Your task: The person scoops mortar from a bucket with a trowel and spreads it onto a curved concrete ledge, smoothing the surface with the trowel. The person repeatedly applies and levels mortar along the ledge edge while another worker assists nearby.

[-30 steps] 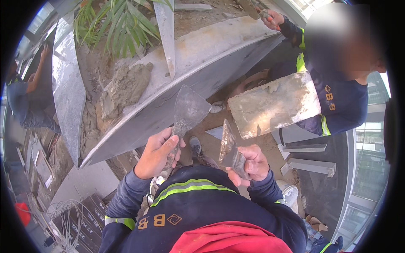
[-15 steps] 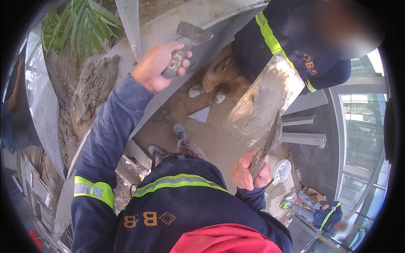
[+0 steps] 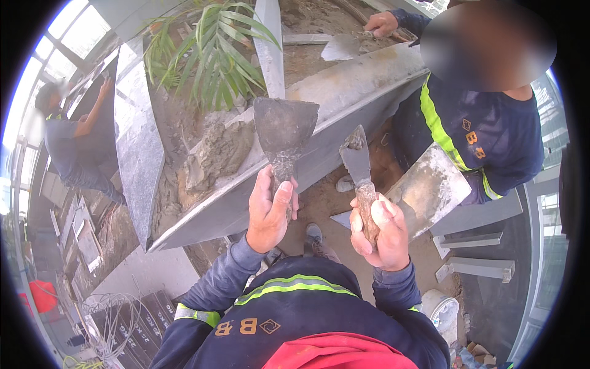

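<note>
From my remote view, my left fingers [image 3: 263, 184] curl closed around a wide scraper [image 3: 286, 126]. My right fingers [image 3: 361, 240] clasp a narrower trowel [image 3: 358, 163], grey mortar [image 3: 354, 142] on its blade.

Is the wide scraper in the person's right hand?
No, the left hand holds the wide scraper, while the right hand grips a narrower scraper.

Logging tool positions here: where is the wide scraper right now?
In the head view, the wide scraper is just left of centre, held in the left hand, left of the narrow trowel in the right hand.
</note>
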Available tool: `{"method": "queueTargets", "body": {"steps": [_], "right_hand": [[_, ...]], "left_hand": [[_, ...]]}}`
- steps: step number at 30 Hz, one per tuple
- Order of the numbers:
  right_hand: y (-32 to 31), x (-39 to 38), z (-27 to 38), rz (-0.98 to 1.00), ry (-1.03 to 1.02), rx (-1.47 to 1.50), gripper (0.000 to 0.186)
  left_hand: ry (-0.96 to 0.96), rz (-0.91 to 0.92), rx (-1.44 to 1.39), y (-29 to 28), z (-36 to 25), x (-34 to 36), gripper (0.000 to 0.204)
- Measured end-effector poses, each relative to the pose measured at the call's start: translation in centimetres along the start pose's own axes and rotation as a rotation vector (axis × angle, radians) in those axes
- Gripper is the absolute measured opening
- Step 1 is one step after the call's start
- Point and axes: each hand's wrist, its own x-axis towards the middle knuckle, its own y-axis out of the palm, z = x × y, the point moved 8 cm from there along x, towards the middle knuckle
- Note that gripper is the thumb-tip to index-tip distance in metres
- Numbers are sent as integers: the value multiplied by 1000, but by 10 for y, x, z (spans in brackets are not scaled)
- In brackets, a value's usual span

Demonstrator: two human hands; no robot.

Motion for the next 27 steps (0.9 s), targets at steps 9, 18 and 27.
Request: {"method": "queueTargets", "body": {"steps": [9, 18, 27], "right_hand": [[139, -20, -100, 243, 414, 82, 33], [162, 22, -68, 232, 240, 44, 33], [135, 41, -64, 188, 258, 33, 31]], "left_hand": [[407, -487, 593, -81, -46, -72, 54], [360, -414, 571, -94, -50, -94, 43], [296, -306, 644, -78, -50, -51, 37]]}}
